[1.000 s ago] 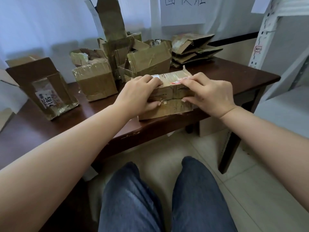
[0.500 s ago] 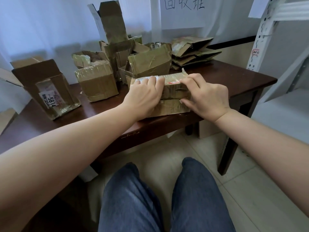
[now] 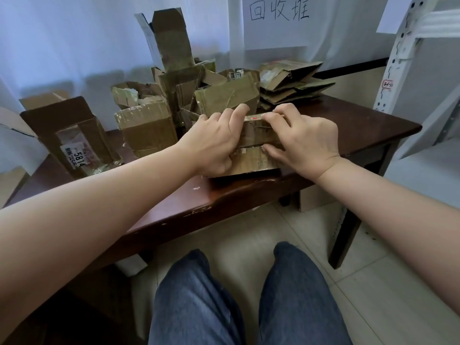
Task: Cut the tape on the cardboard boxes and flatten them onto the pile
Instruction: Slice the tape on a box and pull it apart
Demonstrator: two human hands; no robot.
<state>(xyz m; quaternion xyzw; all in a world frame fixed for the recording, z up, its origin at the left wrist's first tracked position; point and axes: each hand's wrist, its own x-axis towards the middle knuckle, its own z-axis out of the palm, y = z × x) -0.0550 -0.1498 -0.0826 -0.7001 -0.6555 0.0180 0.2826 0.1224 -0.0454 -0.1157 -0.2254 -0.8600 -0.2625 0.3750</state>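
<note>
box mid-frame at table front edge | our left hand grips its left end | our right hand pinches its top edge | flat pile upper right

- A dark brown wooden desk, its near edge chipped.
- A white paper sign with handwritten characters hangs above the desk's far edge.
- A white metal shelf stands off the desk's right end.
- Pale floor tiles lie below.
</note>
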